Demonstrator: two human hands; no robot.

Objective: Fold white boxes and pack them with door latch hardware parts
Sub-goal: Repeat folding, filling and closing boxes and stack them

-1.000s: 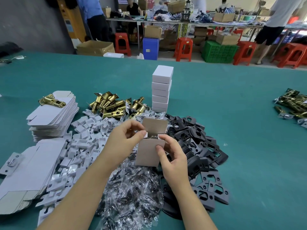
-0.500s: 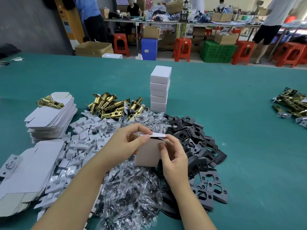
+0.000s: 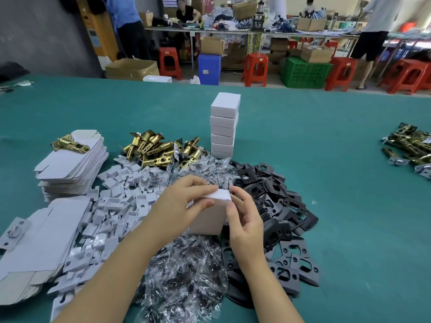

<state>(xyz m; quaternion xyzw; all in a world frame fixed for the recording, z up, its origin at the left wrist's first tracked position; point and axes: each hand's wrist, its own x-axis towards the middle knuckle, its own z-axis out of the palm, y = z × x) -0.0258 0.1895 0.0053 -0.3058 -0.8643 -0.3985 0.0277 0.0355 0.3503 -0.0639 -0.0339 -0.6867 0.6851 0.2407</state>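
A small white box [image 3: 208, 216] is held upright between the two hands just above the middle of the green surface [image 3: 349, 206], over a heap of clear plastic bags [image 3: 184, 273]. The left hand [image 3: 180, 203] is curled round the box's left side, with its thumb and forefinger pinched on the top flap — the flap is seen lying closed, or very nearly so. The right hand [image 3: 245, 217] is set against the box's right edge, its thumb on the front face and its fingers bent round the upper corner, so the box is gripped from both sides. Behind the hands a stack of closed white boxes [image 3: 224, 127] is stood upright on the surface. To its left a pile of brass latch bolts [image 3: 161, 149] is spread, touching the bags. Black strike plates [image 3: 275, 206] are heaped to the right of the held box, some of them reaching under the right wrist. On the left, a scatter of small white card inserts [image 3: 116, 199] is lain between the bags and two stacks of flat, unfolded box blanks [image 3: 72, 164] — one brass latch [image 3: 70, 143] is rested on top of the farther stack. At the far right edge another group of brass latches [image 3: 412, 145] is seen, well apart from the rest. Beyond the surface, red stools [image 3: 255, 68], a green crate [image 3: 305, 72] and cardboard cartons [image 3: 133, 68] are set on the floor.
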